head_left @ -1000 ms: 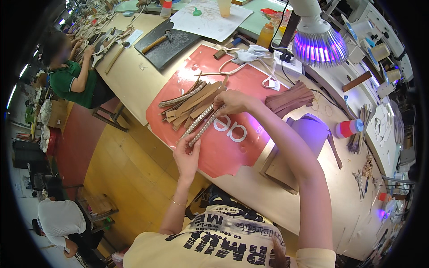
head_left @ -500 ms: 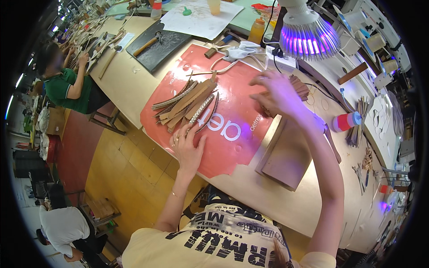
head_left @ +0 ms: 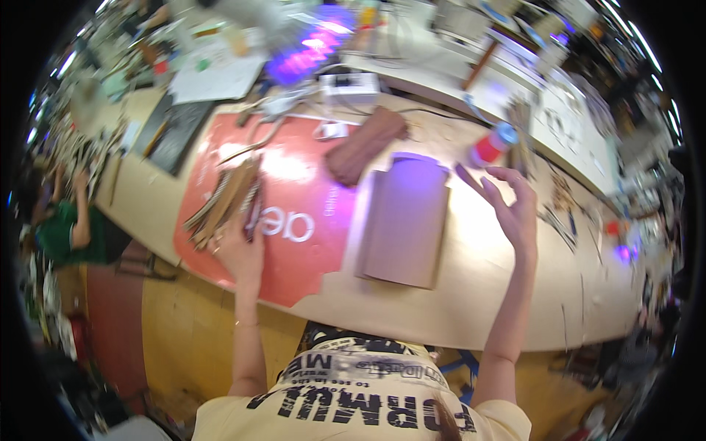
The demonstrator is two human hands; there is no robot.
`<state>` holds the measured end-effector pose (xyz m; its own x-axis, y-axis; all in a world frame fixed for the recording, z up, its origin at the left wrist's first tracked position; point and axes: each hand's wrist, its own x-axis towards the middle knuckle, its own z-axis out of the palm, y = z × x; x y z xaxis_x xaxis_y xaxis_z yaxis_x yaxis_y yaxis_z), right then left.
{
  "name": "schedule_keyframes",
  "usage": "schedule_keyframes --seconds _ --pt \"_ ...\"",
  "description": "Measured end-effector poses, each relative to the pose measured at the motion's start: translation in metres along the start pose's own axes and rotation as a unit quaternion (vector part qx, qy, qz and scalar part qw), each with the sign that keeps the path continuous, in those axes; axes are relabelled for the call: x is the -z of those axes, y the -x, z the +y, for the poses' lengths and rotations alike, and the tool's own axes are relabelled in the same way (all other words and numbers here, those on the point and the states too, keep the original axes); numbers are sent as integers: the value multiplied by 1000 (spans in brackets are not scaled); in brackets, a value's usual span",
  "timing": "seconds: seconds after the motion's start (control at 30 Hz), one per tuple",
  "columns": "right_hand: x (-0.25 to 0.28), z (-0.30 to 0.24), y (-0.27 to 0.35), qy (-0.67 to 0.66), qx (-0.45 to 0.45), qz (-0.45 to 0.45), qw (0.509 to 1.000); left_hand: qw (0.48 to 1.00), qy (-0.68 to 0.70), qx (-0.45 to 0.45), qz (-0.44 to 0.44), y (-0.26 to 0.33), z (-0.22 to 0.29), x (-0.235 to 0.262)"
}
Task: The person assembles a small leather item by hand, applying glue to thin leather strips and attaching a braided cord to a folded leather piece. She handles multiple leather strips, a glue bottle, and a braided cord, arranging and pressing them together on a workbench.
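Note:
My left hand [head_left: 240, 248] rests with fingers spread at the near end of a fanned pile of brown and patterned strips [head_left: 234, 192]. The pile lies on a red printed sheet [head_left: 312, 268]. To the right, my right hand [head_left: 516, 209] is raised at the table with thumb and index finger apart. A narrow dark brown strip [head_left: 472, 181] lies by its thumb; blur hides whether they touch. Left of that hand is a stack of flat brown pieces [head_left: 404, 228]. A dark reddish-brown bundle [head_left: 364, 147] sits at the red sheet's far right edge.
A lamp with purple light [head_left: 312, 48] hangs over the far side. Beyond my right hand stands a red bottle with a blue cap [head_left: 491, 145]. A black slab [head_left: 168, 140] is at far left, and a co-worker in green [head_left: 77, 239] sits beyond it.
The view has turned right. My right hand has left the dark brown bundle and moved right, beside the narrow strip. My left hand remains at the strip pile.

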<state>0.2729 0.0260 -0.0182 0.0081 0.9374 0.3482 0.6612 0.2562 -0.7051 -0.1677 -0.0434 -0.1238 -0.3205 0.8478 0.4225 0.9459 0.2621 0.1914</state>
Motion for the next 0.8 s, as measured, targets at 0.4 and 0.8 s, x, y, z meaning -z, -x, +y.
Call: schedule_keyframes --seconds 0.4,0.8 --pt "-42 120 27 250 -93 15 964 950 262 -171 -12 6 156 42" --pt "-25 90 38 -20 -177 -41 983 843 417 -289 -180 0 224 56"
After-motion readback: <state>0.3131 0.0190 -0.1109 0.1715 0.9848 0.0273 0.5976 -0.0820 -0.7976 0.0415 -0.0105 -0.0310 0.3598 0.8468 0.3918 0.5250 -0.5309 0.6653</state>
